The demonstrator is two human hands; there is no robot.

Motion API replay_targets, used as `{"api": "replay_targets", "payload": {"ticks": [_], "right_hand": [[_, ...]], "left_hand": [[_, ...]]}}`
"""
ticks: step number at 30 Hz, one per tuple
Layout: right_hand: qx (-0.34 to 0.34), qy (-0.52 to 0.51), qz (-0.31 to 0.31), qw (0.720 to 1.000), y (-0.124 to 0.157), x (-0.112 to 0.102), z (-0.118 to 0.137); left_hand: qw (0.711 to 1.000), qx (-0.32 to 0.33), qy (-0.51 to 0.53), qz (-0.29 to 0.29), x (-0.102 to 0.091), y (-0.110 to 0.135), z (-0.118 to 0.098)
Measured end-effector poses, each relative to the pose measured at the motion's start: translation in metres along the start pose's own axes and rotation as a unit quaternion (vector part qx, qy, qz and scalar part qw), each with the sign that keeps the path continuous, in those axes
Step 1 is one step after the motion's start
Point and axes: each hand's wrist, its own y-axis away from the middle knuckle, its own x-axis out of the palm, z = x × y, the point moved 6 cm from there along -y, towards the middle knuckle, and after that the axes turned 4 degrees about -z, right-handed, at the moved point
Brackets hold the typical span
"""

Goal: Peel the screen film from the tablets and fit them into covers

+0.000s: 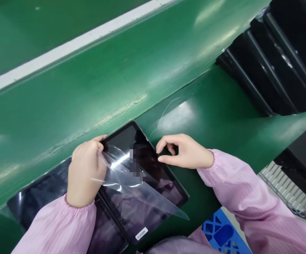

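A dark tablet (153, 165) with a glossy screen lies at an angle on the green bench, a small white label near its lower corner. My left hand (88, 169) is closed on a clear protective film (131, 183) at the tablet's left edge. The film is creased and partly lifted, trailing across the screen to a pointed free corner. My right hand (187, 151) is beside the tablet's right edge, thumb and forefinger apart, with nothing visible between them. Under my left arm, more dark tablets (49, 190) lie partly hidden.
Several black trays (269, 63) stand stacked at the upper right. The green bench (195, 106) meets a raised green surface with a pale strip (76, 46) behind it. A blue plastic crate (222, 233) and a metal rack (282, 187) are below the bench edge.
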Motion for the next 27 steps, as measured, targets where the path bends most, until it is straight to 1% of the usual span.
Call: {"api": "replay_targets", "payload": {"ticks": [2, 4, 5, 6, 7, 11, 13, 16, 18, 20, 22, 25, 27], "right_hand": [[0.024, 0.015, -0.066, 0.997, 0.000, 0.003, -0.002], [0.033, 0.019, -0.137, 0.990, -0.001, 0.003, -0.003], [0.033, 0.015, -0.158, 0.987, -0.002, 0.003, -0.003], [0.030, 0.006, -0.162, 0.986, -0.003, 0.003, -0.003], [0.028, -0.006, -0.150, 0.988, -0.004, 0.003, -0.003], [0.029, -0.049, -0.069, 0.996, -0.006, 0.000, -0.004], [0.025, -0.052, -0.048, 0.997, -0.005, -0.003, -0.004], [0.018, -0.048, -0.028, 0.998, -0.004, 0.000, -0.003], [0.024, -0.035, -0.038, 0.998, -0.005, 0.001, -0.005], [0.037, -0.022, -0.070, 0.997, -0.008, 0.000, -0.007], [0.053, -0.028, -0.088, 0.994, -0.012, -0.001, -0.010], [0.064, -0.063, -0.080, 0.993, -0.018, 0.000, -0.013], [0.061, -0.075, -0.089, 0.991, -0.020, 0.000, -0.012]], "left_hand": [[1.000, 0.008, -0.001, 0.004, 0.001, -0.001, -0.001], [1.000, 0.013, 0.000, 0.004, 0.000, -0.002, -0.002], [1.000, 0.014, 0.002, 0.004, 0.000, -0.002, -0.002], [1.000, 0.013, 0.004, 0.005, 0.001, -0.002, -0.002], [1.000, 0.011, 0.007, 0.006, 0.001, -0.002, -0.002], [0.999, 0.008, 0.031, 0.001, 0.002, 0.000, 0.001], [0.999, 0.011, 0.042, -0.009, 0.002, 0.001, 0.003], [0.999, 0.016, 0.043, -0.016, 0.001, 0.001, 0.001], [1.000, 0.001, 0.024, -0.014, 0.001, 0.000, -0.001], [0.999, -0.031, 0.002, -0.016, -0.001, 0.001, 0.000], [0.999, -0.050, -0.005, -0.020, -0.002, 0.002, -0.001], [0.999, -0.026, 0.008, -0.025, 0.000, 0.002, -0.004], [0.999, -0.007, 0.015, -0.029, 0.003, 0.001, -0.005]]}}
